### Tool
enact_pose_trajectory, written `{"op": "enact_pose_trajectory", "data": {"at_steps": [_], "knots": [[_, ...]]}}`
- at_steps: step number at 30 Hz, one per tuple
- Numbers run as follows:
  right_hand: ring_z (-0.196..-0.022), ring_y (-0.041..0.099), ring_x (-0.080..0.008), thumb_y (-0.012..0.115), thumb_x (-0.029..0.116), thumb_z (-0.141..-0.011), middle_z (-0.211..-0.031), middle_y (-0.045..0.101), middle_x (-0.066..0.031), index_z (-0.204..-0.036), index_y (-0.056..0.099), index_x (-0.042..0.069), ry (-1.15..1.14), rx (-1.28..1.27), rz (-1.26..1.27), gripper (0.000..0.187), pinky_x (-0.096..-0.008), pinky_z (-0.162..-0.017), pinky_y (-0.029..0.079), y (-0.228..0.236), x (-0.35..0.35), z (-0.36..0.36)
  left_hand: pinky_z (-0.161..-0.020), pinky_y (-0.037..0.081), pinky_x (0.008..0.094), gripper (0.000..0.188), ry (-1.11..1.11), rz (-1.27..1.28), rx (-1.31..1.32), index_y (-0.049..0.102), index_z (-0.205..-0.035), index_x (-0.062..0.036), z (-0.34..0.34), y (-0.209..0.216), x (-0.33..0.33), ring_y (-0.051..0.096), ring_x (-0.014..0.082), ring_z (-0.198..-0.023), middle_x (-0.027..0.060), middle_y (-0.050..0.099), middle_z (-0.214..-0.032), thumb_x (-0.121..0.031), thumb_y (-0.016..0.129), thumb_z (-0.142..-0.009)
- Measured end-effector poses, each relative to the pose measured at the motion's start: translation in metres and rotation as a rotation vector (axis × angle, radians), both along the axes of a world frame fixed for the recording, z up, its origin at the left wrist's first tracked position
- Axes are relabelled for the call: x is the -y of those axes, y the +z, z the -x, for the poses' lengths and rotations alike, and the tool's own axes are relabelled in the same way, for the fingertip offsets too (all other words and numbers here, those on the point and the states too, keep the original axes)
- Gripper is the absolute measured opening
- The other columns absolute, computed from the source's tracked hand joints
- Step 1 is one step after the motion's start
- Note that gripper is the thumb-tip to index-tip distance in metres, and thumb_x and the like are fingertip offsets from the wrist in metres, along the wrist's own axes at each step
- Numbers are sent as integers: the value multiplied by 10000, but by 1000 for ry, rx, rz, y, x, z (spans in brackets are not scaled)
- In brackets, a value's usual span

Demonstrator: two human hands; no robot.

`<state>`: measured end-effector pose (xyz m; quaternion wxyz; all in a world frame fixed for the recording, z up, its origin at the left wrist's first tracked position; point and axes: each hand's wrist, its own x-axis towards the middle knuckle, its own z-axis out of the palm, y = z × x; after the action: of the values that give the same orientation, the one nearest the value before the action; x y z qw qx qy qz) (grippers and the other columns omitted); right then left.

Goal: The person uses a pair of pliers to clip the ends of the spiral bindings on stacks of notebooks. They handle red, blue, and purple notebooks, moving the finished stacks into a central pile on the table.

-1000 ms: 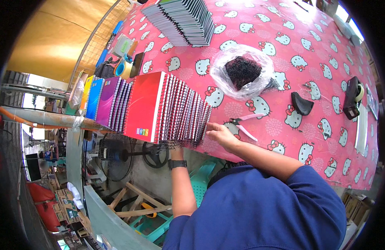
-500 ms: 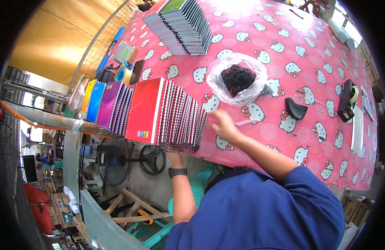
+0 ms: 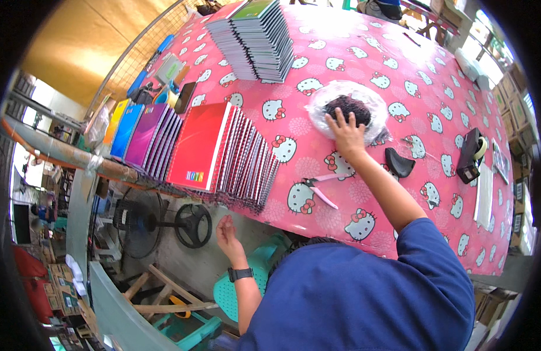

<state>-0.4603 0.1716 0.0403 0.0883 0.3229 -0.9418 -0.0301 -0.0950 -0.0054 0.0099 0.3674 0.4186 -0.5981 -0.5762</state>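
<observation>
My right hand [image 3: 348,136] reaches over the table, its fingers spread on top of a dark tangle of fine black pieces [image 3: 355,106] in a rolled-down clear plastic bag [image 3: 318,111]. Below the table's front edge, my left hand [image 3: 228,237] is empty, its fingers loosely bent and apart. The nearest things to it are red spiral notebooks [image 3: 203,143], lined up at the front left edge with their bindings fanned out. Black bits hang along their lower edge. Pink-handled pliers [image 3: 324,193] lie between the red notebooks and my right forearm.
Purple [image 3: 149,131], blue [image 3: 125,128] and yellow notebooks [image 3: 113,117] continue leftward. A tall notebook stack [image 3: 262,44] stands at the back. A black curved piece [image 3: 399,162] and a tape dispenser [image 3: 471,157] lie right. Below are a fan [image 3: 139,222] and a teal stool [image 3: 247,289].
My right hand has moved from beside the red notebooks to the black pieces in the bag. My left hand has come down away from the notebooks. The pliers now show whole.
</observation>
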Motion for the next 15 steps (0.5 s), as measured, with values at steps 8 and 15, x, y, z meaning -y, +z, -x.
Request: {"op": "enact_pose_trajectory", "data": {"at_steps": [8, 15], "knots": [[-1330, 254, -390, 617, 207, -795, -1487, 237, -125, -1398, 347, 199, 165, 63, 130, 661, -617, -1012, 258, 24, -27, -54, -895, 427, 317, 363, -128, 72, 14, 521, -1190, 10, -1, 12, -22, 551, 187, -1013, 112, 578, -1162, -151, 584, -871], [-1251, 348, -345, 795, 416, -600, -1348, 386, -145, -1340, 383, 59, 234, 385, 70, 919, -516, -996, 318, 17, -43, -124, -771, 469, 325, 565, -310, 428, 400, 541, -1108, 23, 14, 130, -26, 561, 205, -921, 118, 594, -1040, -353, 743, -739]]}}
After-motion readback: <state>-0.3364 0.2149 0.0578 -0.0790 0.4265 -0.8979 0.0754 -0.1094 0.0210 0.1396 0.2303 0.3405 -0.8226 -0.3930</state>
